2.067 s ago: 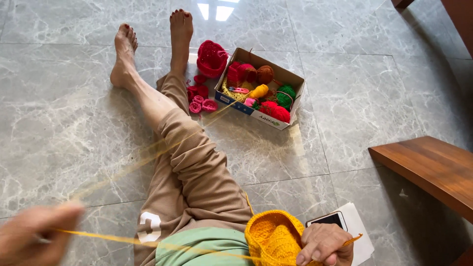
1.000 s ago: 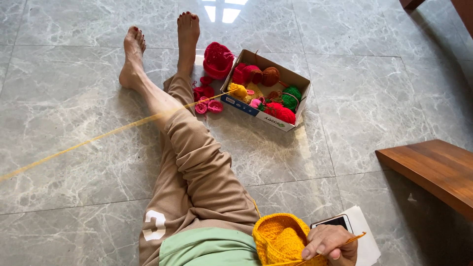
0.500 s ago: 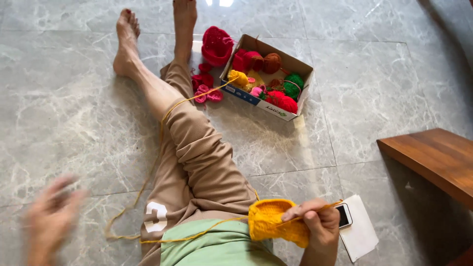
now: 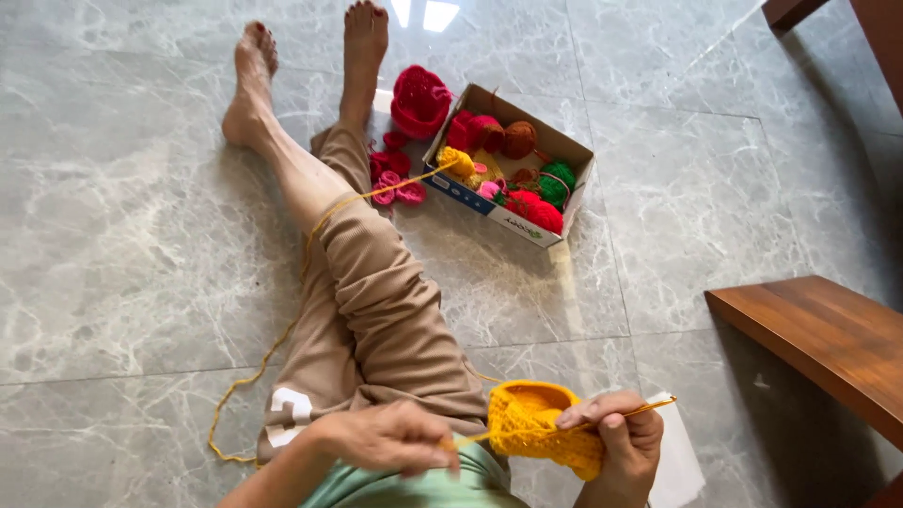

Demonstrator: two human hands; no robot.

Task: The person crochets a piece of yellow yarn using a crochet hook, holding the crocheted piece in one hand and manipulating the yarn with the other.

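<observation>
Seated on the floor, I pinch the soft, light yellow crochet piece [image 4: 541, 428] and hook [image 4: 640, 411] in my closed right hand [image 4: 616, 442] over my lap, left hand [image 4: 386, 437] curled on the limp yarn [image 4: 310, 254], best gripped near the stitches.

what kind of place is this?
Likely a home room, someone crocheting on the floor: polished grey marble floor tiles, a brown wooden bench, an open cardboard box of coloured yarn balls.
</observation>
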